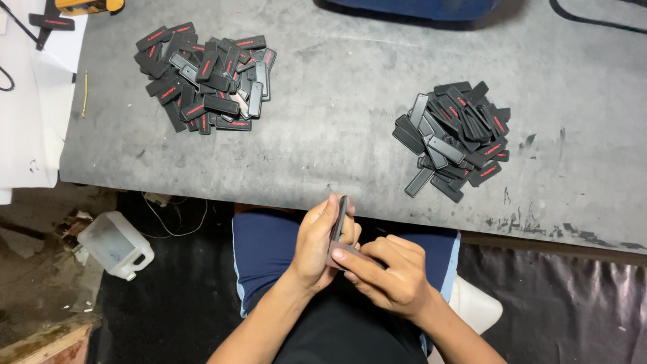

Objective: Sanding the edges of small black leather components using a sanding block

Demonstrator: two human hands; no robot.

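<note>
My left hand (315, 244) holds a thin black rectangular tag (340, 217) upright, edge toward me, just below the table's front edge. My right hand (387, 275) sits right beside it with its fingers closed on a second flat dark piece (341, 251), pressed against the lower end of the upright tag. Both hands hover over my lap. On the grey table (337, 128), one pile of black tags with red marks (204, 75) lies at the far left and another pile of the same tags (455, 138) lies at the right.
A white plastic jug (114, 244) stands on the floor at the left. White sheets (30, 101) cover the table's left end, with a yellow tool (87, 5) at the top. A black cable (593, 20) runs along the top right. A blue object (418, 7) sits at the table's far edge.
</note>
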